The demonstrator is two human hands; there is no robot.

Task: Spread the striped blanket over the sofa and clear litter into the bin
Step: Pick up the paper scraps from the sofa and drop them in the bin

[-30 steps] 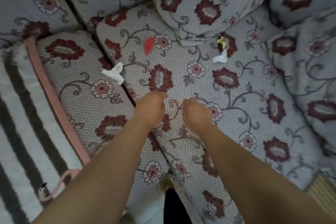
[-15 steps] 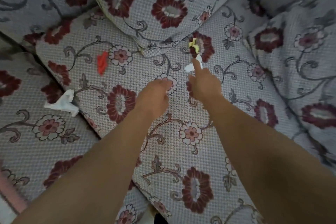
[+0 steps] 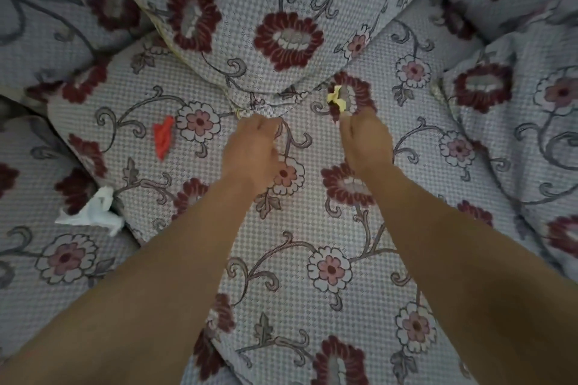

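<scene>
From the head view, the right hand (image 3: 364,142) has its fingers curled at the crumpled yellow paper scrap (image 3: 337,99) on the flowered grey sofa seat (image 3: 312,228), though a real pinch I cannot tell, while the left hand (image 3: 255,151) is loosely curled and holds nothing.

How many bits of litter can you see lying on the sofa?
3: a yellow scrap just beyond the right hand, a red scrap left of the left hand, and a white tissue in the seat gap. The right hand may hide another.
</scene>
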